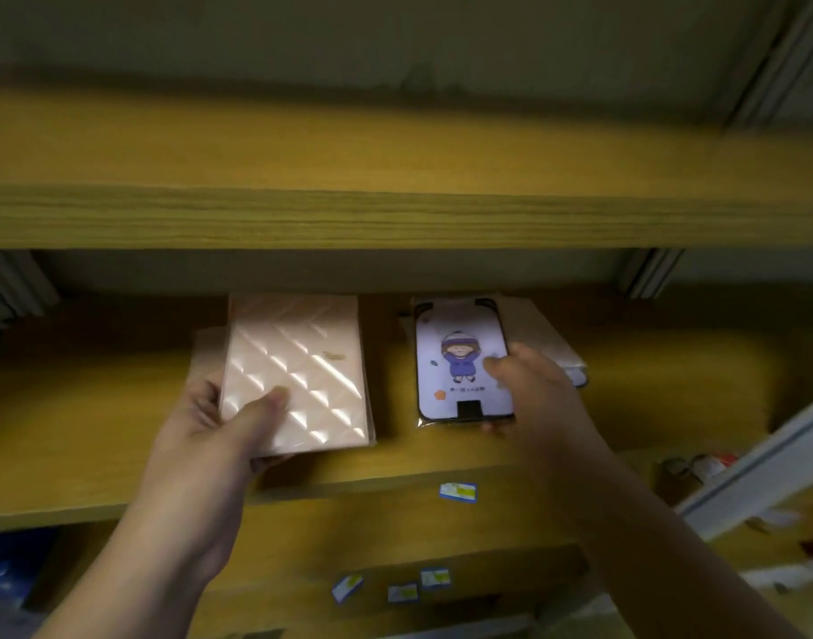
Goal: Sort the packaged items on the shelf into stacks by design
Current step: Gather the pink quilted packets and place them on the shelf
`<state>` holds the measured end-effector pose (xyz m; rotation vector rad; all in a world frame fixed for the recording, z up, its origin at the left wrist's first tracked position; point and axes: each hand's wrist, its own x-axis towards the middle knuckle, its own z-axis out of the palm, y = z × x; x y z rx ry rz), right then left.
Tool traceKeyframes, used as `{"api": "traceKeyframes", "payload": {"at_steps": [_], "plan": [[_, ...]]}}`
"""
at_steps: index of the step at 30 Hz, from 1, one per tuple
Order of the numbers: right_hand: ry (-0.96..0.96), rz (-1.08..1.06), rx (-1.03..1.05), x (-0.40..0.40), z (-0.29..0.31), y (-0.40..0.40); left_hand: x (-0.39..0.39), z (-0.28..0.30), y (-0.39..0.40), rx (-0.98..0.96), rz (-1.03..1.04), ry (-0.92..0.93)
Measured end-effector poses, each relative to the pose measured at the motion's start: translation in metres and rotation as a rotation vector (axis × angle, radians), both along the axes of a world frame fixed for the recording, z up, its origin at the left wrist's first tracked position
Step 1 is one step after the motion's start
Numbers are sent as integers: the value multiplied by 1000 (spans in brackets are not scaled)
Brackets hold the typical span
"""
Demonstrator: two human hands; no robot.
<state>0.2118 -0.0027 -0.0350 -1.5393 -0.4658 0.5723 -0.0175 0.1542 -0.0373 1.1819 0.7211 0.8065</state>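
Observation:
On the middle wooden shelf (95, 458) lie two packaged phone cases. A pink quilted case (298, 366) in clear wrap sits left of centre, on top of another pale package. My left hand (220, 431) grips its near left corner, thumb on top. To the right lies a lilac case (460, 348) printed with a cartoon child in a purple coat, resting on more wrapped packages (557, 343). My right hand (529, 385) holds its near right edge, fingertips on the printed face.
An upper wooden shelf board (395, 214) overhangs close above. Metal uprights (649, 274) stand at the right, and a white rail (764, 468) slants across the lower right. Small blue-and-yellow labels (457, 492) dot the lower shelf fronts. Dark items sit far left.

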Motion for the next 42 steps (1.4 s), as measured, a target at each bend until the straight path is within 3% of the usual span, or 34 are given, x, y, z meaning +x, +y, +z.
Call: {"api": "traceKeyframes", "payload": {"at_steps": [9,15,21,27,36,42], "plan": [[19,-184,33,34,8,-140,46,7,-118,-69,-205,-77],[-91,-175,42,56,11,-249,81,6,-218,-71,-227,-66],[-7,-208,1,79,25,-361,129,12,-310,-57,-349,-9],[-54,-185,106,102,30,-465,192,26,-388,-6,-501,61],[-3,-421,190,170,14,-557,320,9,-464,-40,-647,141],[12,-527,190,258,9,-590,423,7,-497,-56,-647,130]]}}
